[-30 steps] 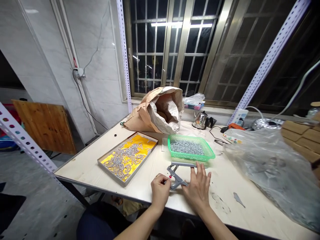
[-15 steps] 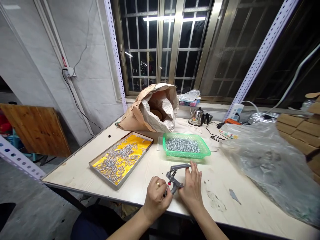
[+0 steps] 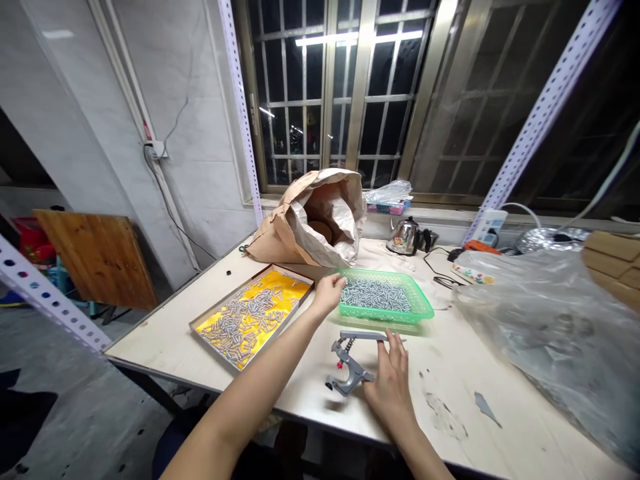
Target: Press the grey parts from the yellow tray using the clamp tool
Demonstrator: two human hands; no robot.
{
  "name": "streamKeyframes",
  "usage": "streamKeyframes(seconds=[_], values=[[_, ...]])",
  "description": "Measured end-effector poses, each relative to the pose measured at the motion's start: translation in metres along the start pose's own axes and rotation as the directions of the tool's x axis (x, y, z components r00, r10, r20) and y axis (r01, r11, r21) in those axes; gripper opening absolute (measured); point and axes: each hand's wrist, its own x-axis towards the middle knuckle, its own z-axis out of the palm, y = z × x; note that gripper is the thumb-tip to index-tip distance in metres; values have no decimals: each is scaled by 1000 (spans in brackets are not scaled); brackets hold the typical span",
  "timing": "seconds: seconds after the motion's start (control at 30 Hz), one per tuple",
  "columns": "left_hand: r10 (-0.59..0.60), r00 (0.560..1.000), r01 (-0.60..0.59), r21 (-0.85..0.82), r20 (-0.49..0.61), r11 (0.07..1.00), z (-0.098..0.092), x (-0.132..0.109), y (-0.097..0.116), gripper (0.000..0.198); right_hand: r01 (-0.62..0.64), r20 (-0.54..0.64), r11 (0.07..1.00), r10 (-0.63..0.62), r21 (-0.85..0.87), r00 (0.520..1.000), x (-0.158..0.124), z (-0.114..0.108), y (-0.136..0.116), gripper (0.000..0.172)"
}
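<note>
My right hand (image 3: 393, 380) is wrapped round a pair of grey snap-fastener pliers (image 3: 353, 365), with a coil spring and a red tip in its jaw. The jaw is apart and points left, with nothing visible in it. My left hand (image 3: 330, 295) is at the left rim of a green plastic basket (image 3: 423, 313). Its fingers are drawn together; whether they hold a small part is hidden. Many small silvery metal parts (image 3: 375, 295) fill the basket floor. Left of it, a shallow tray (image 3: 200, 333) lined in yellow carries similar loose metal pieces (image 3: 245, 320).
Behind the tray lies a large open paper sack (image 3: 300, 227). A steel kettle (image 3: 403, 237) stands near the window. Clear plastic sheeting (image 3: 545, 340) covers the table's right side, beside cardboard boxes (image 3: 613, 257). A grey scrap (image 3: 486, 408) lies near my right hand.
My left hand has left the pliers' jaw and reached forward to the basket's left rim. My right hand still grips the pliers. The view has shifted slightly left.
</note>
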Motion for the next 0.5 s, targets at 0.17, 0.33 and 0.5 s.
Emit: streamKeyframes(seconds=[0.17,0.33,0.5], values=[[-37,998,47,221,-51,974,-14,27,-19,36,-5,-8,1000,5,1,1000,-3,4,8,58],[-208,968,251,477,-143,842,-79,21,-78,26,42,-5,999,-42,-13,999,-2,5,6,57],[-293,954,268,629,-67,730,-98,27,-108,18,55,18,998,-55,-40,998,-2,8,6,54]])
